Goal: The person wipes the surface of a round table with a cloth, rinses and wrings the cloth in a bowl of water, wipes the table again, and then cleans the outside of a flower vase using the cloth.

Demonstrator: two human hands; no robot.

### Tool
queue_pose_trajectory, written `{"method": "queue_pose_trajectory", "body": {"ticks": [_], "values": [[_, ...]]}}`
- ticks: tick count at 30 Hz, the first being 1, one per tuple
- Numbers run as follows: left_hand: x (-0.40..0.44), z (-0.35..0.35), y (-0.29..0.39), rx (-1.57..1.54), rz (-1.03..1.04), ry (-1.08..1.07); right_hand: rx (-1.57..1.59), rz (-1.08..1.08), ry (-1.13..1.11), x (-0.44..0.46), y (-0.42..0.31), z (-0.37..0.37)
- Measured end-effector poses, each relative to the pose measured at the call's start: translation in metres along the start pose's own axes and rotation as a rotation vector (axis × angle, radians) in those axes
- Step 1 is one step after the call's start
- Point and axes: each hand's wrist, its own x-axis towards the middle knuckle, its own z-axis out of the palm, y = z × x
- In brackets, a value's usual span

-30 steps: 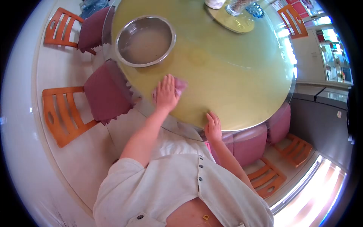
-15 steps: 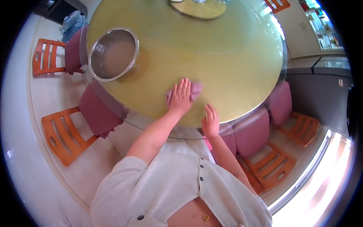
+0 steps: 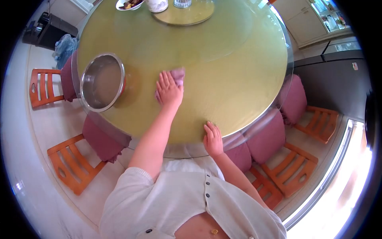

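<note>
My left hand lies flat with stretched fingers on a crumpled purple cloth, pressing it against the round yellow-green table. Cloth shows on both sides of the hand; the part beneath the palm is hidden. At the table's near edge, my right hand rests with its fingers extended and nothing in it. To the left of the cloth stands a wide metal basin holding cloudy liquid.
A round raised board at the far side bears a glass; a white container and a bowl of food are nearby. Chairs with purple covers surround the table. A dark cabinet is at right.
My left hand and the cloth first moved right, away from the basin, then back left and farther from the near edge. My right hand stays near the edge. The view has shifted.
</note>
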Motion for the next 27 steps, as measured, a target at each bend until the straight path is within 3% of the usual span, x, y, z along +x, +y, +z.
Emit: {"method": "queue_pose_trajectory", "body": {"ticks": [5, 8, 10, 16, 18, 22, 25, 27], "values": [[0.045, 0.012, 0.081, -0.043, 0.032, 0.006, 0.059, 0.030, 0.028, 0.002, 0.008, -0.005], [0.007, 0.014, 0.114, -0.010, 0.395, -0.067, 0.070, 0.122, 0.141, 0.009, 0.019, -0.017], [-0.032, 0.012, 0.119, -0.008, 0.524, -0.107, 0.059, 0.178, 0.258, 0.015, 0.030, -0.027], [-0.155, 0.014, 0.102, 0.102, 0.846, -0.136, 0.046, 0.139, 0.335, 0.024, 0.046, -0.043], [-0.181, 0.007, 0.080, -0.002, 0.915, -0.308, 0.052, 0.120, 0.312, 0.016, 0.044, -0.041], [-0.217, -0.004, 0.020, -0.051, 0.973, -0.326, 0.091, 0.026, 0.238, -0.003, 0.026, -0.033], [-0.208, -0.021, -0.015, 0.126, 0.914, -0.492, 0.096, -0.046, 0.167, -0.012, 0.013, -0.019], [-0.196, -0.021, -0.032, 0.061, 0.734, -0.417, 0.145, -0.103, 0.084, -0.013, 0.003, -0.011]]}}
